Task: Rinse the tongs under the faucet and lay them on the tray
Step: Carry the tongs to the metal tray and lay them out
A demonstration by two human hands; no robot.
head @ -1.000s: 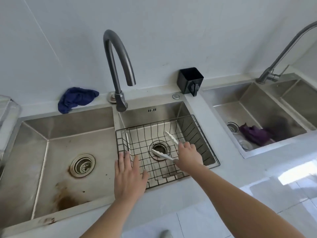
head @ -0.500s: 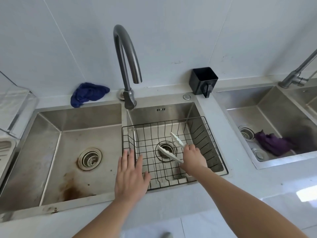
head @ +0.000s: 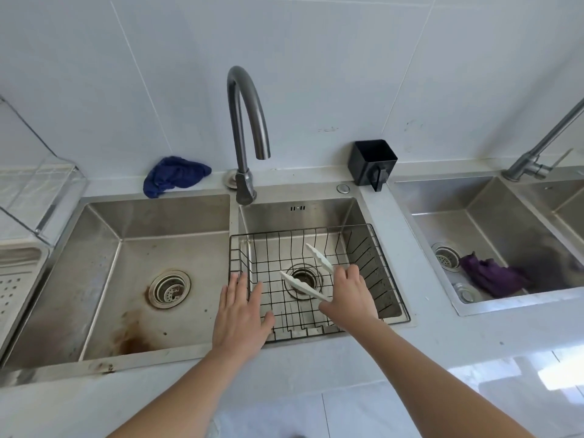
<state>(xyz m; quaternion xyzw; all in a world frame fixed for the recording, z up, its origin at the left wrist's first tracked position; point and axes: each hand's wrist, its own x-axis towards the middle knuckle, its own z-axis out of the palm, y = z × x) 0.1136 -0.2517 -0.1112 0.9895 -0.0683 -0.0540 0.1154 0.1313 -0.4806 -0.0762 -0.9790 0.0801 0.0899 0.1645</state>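
Keep the right hand [head: 347, 295] as it is: fingers and thumb curled round the hinge end of the white plastic scalloped tongs [head: 304, 286], both arms splayed and pointing away from the hand, low inside the black wire basket [head: 300, 230]. Lift straight up first, to avoid snagging a tip on a wire. Then carry forward and slightly left of the hand, up to the spout of the dark grey curved metal faucet [head: 236, 131], well beyond the fingertips.

Expect to start the water first: none to be seen running. A job for the left hand [head: 240, 314], now flat and open with straight fingers, just left of the right hand over the basket's near-left corner; touching the wire or not, cannot tell. Send it to the handle [head: 246, 192], apparently at the faucet's foot.

Under the stream, roll the wrist to wet both arms inside and out, gripping firmly against likely slipping once wet. Shake off over the stainless steel sink [head: 331, 213]. Finally cross far left of the left hand to the white perforated tray [head: 15, 279], seemingly the target, and lay flat.
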